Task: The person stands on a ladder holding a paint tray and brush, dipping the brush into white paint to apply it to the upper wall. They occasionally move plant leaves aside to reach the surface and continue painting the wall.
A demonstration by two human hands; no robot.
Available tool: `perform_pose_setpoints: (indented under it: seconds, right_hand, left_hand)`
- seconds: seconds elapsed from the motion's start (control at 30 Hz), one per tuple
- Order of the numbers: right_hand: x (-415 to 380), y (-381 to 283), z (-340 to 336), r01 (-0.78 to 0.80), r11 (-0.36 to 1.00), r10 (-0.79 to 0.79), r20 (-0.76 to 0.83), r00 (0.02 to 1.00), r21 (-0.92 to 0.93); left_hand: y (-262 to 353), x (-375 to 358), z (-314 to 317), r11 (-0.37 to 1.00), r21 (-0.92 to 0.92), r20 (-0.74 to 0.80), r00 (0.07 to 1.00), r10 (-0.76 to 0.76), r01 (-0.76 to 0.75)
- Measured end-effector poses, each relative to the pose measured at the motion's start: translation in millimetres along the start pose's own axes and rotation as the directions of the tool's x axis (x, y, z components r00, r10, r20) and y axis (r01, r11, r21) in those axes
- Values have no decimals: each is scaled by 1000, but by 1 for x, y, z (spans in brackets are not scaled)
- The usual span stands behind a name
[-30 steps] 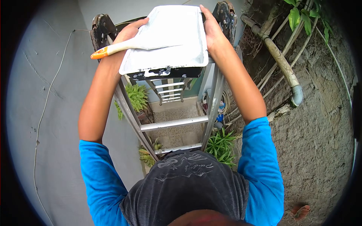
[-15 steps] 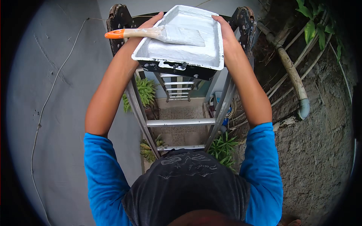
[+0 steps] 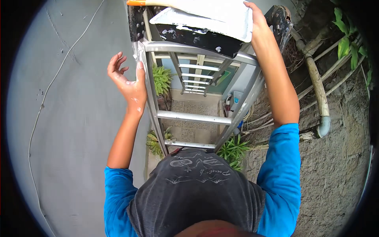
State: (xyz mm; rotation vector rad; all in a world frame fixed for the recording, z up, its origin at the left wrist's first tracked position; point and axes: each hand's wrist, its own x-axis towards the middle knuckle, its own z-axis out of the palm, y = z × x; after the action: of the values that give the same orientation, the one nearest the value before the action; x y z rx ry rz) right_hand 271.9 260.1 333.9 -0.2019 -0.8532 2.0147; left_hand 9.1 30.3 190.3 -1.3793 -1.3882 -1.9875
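Two hands up at a ladder, with a paint tray as landmark. Perched on the ladder's top, at the upper edge of view, white paint inside, black and spattered underneath. Right hand closed on the tray's right rim, fingers over the edge, arm in a blue sleeve reaching straight up. Left hand well below and to the left of the tray, apart from it, fingers spread and empty, palm flecked with white, thumb just beside the ladder's left rail. Paintbrush lying across the tray's top left, only its orange handle tip and a bit of pale shaft showing, far above the left hand. Grey wall left of the tray, a thin cable running down it. Pipe and rough earth bank right of the tray. Green plants and tiled floor far beneath it, seen between the rungs.
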Motion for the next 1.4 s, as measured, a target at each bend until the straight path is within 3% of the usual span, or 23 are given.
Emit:
perform_pose_setpoints:
  seconds: [0.03,0.07,0.17,0.23,0.27,0.33,0.5,0.57,0.67,0.7,0.73,0.8,0.83,0.9,1.03,1.1,1.13,1.2,1.27,1.33,1.37,1.4]
  right_hand:
    - [1,1,5,-10,1000,10,59,998,3]
    - [0,4,7,36,999,-34,-52,998,33]
    - [7,6,-7,90,996,-91,-48,995,-24]
    - [5,11,-7,89,995,-91,-35,995,-47]
    - [3,14,-4,71,992,-79,-77,994,-100]
    - [-3,23,-2,81,990,-91,-84,992,-118]
    - [-20,36,4,80,979,-120,-214,969,-186]
    - [-9,27,-17,96,978,-119,-121,985,-188]
    - [-19,25,-15,75,945,-133,-165,977,-319]
    - [-21,19,-23,49,966,-89,-149,985,-253]
    - [-31,23,-21,99,938,-165,-177,970,-332]
    - [-35,12,-47,131,910,-150,-19,988,-394]
    - [-43,21,-32,170,846,-241,-79,967,-505]
    - [-50,20,-26,157,832,-237,-84,968,-532]
    - [-44,9,-41,180,787,-265,-60,963,-590]
    - [-37,-1,-50,194,796,-244,-12,970,-573]
    - [-38,-2,-54,184,798,-238,-18,971,-574]
    - [-41,-1,-56,248,803,-247,76,966,-542]
    - [-42,0,-53,261,796,-257,86,963,-546]
    - [-46,5,-44,241,797,-250,60,966,-554]
    - [-70,38,6,240,799,-248,61,967,-551]
    - [-78,56,35,-35,933,19,-50,999,-359]
  left_hand:
    - [-9,-11,1,989,32,103,983,-150,148]
    - [-19,-22,5,979,105,127,974,-186,173]
    - [-45,-38,13,951,34,120,943,-310,308]
    - [-34,-31,7,848,107,307,794,-524,519]
    - [-38,-34,9,836,124,303,782,-544,534]
    - [-49,-39,15,887,7,207,867,-453,462]
    - [-46,-40,14,879,44,184,861,-474,474]
    - [-55,-39,15,897,61,182,879,-440,437]
    - [-39,-35,13,928,101,197,907,-372,359]
    - [-42,-38,11,917,126,196,897,-396,378]
    - [-46,-38,13,919,153,184,903,-389,364]
    - [-45,-36,12,916,190,172,907,-385,353]
    - [-39,-32,12,925,187,189,912,-364,331]
    - [-38,-31,14,954,152,179,942,-285,260]
    - [-40,-33,11,919,164,220,894,-389,359]
    - [-42,-32,13,962,191,182,956,-229,194]
    - [-41,-33,12,960,194,183,954,-238,202]
    - [-38,-34,11,919,169,219,895,-388,357]
    - [-39,-35,12,920,175,208,900,-383,351]
    - [-40,-34,13,922,182,198,905,-375,342]
    - [-43,-34,13,936,196,197,923,-331,293]
    - [-42,-33,13,947,210,197,938,-285,244]
